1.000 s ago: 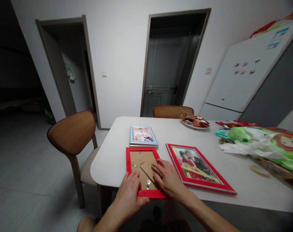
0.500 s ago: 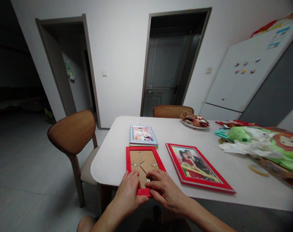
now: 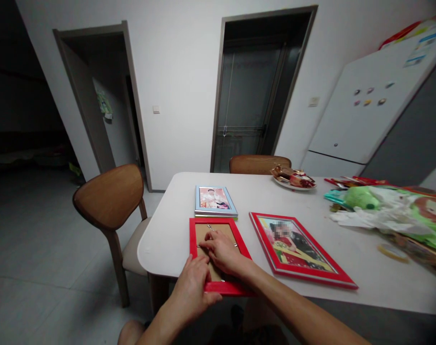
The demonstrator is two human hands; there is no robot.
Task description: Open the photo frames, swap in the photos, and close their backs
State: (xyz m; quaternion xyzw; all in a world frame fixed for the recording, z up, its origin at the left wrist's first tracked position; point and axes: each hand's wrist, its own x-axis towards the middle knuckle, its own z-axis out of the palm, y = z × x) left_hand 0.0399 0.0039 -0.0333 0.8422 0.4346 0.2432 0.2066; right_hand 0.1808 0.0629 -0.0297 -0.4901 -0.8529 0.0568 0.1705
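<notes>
A red picture frame lies face down at the table's near edge, its brown backing showing. My left hand grips the frame's lower left corner, thumb on the front rim and fingers over the left side. My right hand reaches across the backing with fingers bent together. Its fingertips are at the left metal clip, and whether they pinch it is hidden. A top clip and a right clip show around the hand. The middle of the backing is covered.
A second red frame with a photo lies face up to the right. A blue frame lies behind. Farther off are a plate of items, a green plastic bag and a tape roll. A chair stands left.
My right hand has moved from the frame's bottom clip up and left across the backing to the left clip. My left hand keeps its hold on the lower left corner.
</notes>
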